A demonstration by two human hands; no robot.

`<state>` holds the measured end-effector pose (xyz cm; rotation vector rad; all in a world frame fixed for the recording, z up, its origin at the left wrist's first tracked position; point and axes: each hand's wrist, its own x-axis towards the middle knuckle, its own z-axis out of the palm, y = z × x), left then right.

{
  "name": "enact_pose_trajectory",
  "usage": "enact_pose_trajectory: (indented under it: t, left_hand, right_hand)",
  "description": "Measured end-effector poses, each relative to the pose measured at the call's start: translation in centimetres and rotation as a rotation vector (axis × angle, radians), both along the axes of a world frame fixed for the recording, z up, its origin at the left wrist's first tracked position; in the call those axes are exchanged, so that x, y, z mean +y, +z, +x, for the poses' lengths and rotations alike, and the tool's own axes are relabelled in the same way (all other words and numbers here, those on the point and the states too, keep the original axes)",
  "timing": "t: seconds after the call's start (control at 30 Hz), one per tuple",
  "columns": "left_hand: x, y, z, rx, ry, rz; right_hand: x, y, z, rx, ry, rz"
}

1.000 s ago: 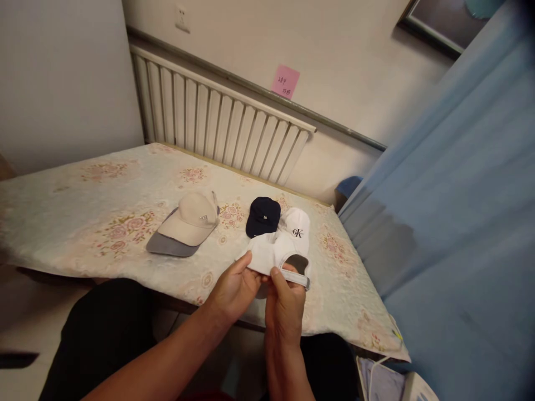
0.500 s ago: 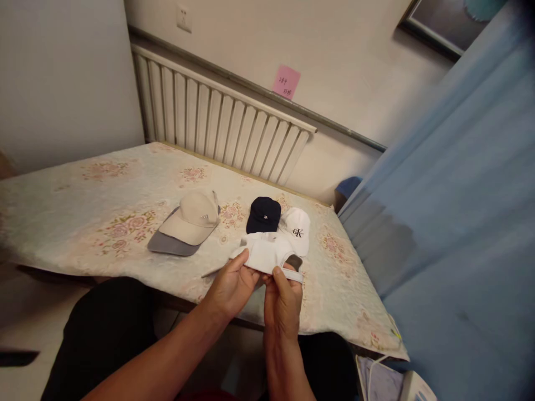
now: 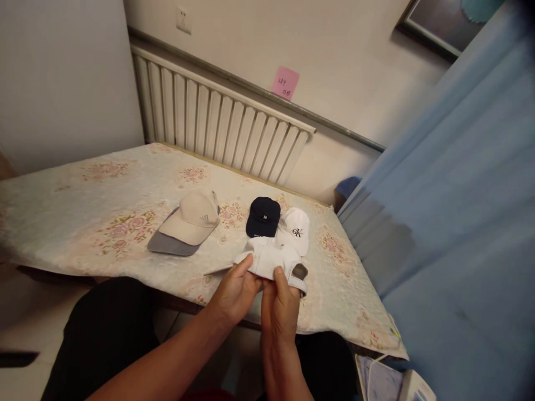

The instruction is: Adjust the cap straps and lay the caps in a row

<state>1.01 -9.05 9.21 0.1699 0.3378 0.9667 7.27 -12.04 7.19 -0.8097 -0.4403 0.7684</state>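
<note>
Both my hands grip a white baseball cap (image 3: 270, 255) above the near side of the bed. My left hand (image 3: 237, 287) pinches its lower edge near the brim, which points left. My right hand (image 3: 281, 301) is closed on the edge beside the back opening, where the strap (image 3: 297, 285) hangs at the right. Just beyond the held cap lie a black cap (image 3: 263, 216) with a small emblem and a white cap with "CK" lettering (image 3: 296, 228). Farther left, a beige cap (image 3: 192, 217) rests on a grey cap (image 3: 169, 244).
The caps lie on a floral bed cover (image 3: 83, 217). Behind it stands a white radiator (image 3: 221, 111), with a pink note (image 3: 286, 82) above. A blue curtain (image 3: 451, 211) hangs along the right. A white box-like object (image 3: 418, 387) is at lower right.
The held white cap has dipped slightly towards me, its strap end now lower and a little farther right. More of the black cap's brim shows. Both hands keep hold of the cap.
</note>
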Motion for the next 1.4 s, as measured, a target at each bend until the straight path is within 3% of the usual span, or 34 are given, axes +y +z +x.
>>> enact_pose_trajectory:
  t: [0.37,0.57,0.77,1.0,1.4]
  left_hand:
    - [1.4,-1.3,0.0,0.014,0.033,-0.130]
    - [1.1,-0.9,0.4,0.017,0.032,-0.077]
    - [1.5,-1.6,-0.1,-0.031,0.051,-0.016]
    - [2.4,-2.3,-0.8,0.015,0.081,-0.096]
    - [3.0,-3.0,-1.4,-0.017,0.126,-0.168]
  right_hand:
    - [0.2,-0.8,1.4,0.050,0.025,0.034]
    - [0.1,-0.8,0.5,0.013,-0.041,0.035]
    - [0.6,-1.3,-0.2,0.033,0.054,0.023]
    - [1.1,-1.7,0.8,0.174,0.167,0.113]
    - [0.9,-1.8,1.2,0.202,0.152,0.108]
